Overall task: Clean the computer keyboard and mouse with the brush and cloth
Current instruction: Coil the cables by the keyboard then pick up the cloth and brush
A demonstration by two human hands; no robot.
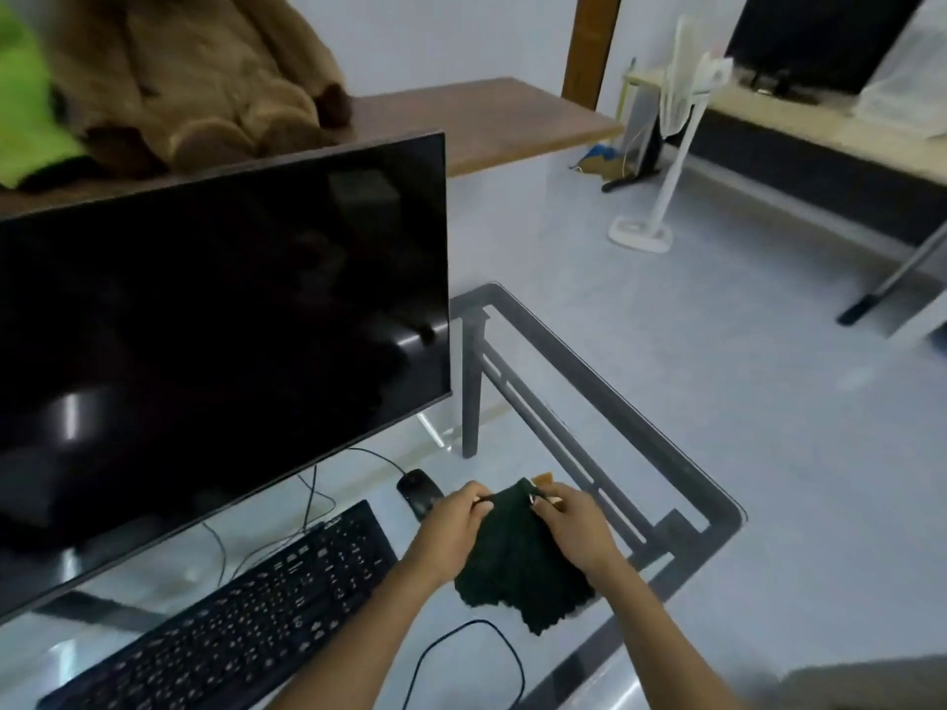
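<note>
1. To the right of the black keyboard (246,602), above a glass-topped desk (604,386), a person held a dark green cloth (517,561) spread between both hands.
2. The left hand (451,525) pinched the cloth's top edge on the side nearer the keyboard, fingers closed on the fabric.
3. The right hand (574,525) gripped the same edge on the side away from the keyboard, with something small and pale showing at its fingertips, too blurred to identify.
4. The cloth hung from that edge, its lower part near a loop of black cable (464,658) lying just right of the keyboard.
5. A black mouse (417,489) sat beyond the keyboard's far right corner, next to the left hand.
6. A dark monitor (215,330) stood behind the keyboard.
7. A small orange object (542,476) showed just beyond the cloth's top edge, too little visible to name.
</note>
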